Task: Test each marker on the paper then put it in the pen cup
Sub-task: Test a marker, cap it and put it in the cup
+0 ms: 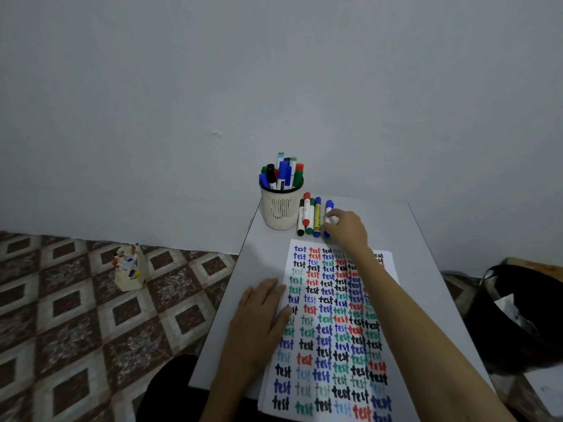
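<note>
A white sheet of paper (323, 336) covered in coloured "test" words lies on a small grey table (268, 257). My left hand (259, 318) rests flat on the paper's left edge. At the far end, my right hand (347, 228) has its fingers closed around a blue-capped marker (329, 206) that lies on the table. Beside it lie several more markers (309, 216), black, red, green and yellow-bodied. A cream mesh pen cup (279, 208) stands to their left, holding several markers.
A small cream box of markers (129, 268) sits on the patterned floor to the left. A black bin (518, 315) stands right of the table. A plain wall rises right behind the table.
</note>
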`<state>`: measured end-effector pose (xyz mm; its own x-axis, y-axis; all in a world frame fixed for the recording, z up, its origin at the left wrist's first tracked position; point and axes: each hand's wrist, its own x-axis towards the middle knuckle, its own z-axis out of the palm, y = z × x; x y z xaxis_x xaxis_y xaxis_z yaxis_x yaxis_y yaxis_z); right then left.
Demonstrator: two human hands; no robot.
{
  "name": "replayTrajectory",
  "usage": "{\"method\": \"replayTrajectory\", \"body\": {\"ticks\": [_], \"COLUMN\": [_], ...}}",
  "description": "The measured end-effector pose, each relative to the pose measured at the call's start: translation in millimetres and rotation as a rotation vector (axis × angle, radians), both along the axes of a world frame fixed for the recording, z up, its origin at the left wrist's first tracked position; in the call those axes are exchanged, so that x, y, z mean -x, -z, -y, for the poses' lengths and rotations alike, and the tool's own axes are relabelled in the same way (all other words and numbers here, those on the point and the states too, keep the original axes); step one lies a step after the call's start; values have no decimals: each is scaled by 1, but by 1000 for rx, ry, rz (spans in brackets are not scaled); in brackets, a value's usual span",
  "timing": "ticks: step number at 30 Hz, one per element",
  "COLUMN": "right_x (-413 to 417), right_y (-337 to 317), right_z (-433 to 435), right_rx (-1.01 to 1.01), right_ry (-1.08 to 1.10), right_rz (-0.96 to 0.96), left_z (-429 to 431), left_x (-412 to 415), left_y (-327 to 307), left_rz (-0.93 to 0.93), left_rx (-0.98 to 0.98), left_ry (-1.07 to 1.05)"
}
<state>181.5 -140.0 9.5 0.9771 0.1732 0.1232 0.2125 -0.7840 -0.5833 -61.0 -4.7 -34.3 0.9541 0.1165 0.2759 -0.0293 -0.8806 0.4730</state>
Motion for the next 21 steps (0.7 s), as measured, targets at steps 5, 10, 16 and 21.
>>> {"method": "replayTrajectory", "body": {"ticks": [5, 10, 16, 21], "right_x": [9, 23, 70, 136], "right_y": [1, -1, -18, -19], "right_z": [-5, 10, 39, 49], "right_rx": [135, -384, -981, -1086], "right_ry": [-20, 155, 58, -139], "right_rz": [86, 294, 336, -1], "left_z": [1, 0, 1, 6], "left_x": [2, 2, 4, 9], "left_y": [-2, -1, -3, -12], "left_rz": [12, 7, 21, 83], "left_rx": [5, 23, 63, 163], "left_ry": [-3, -6, 6, 34]}}
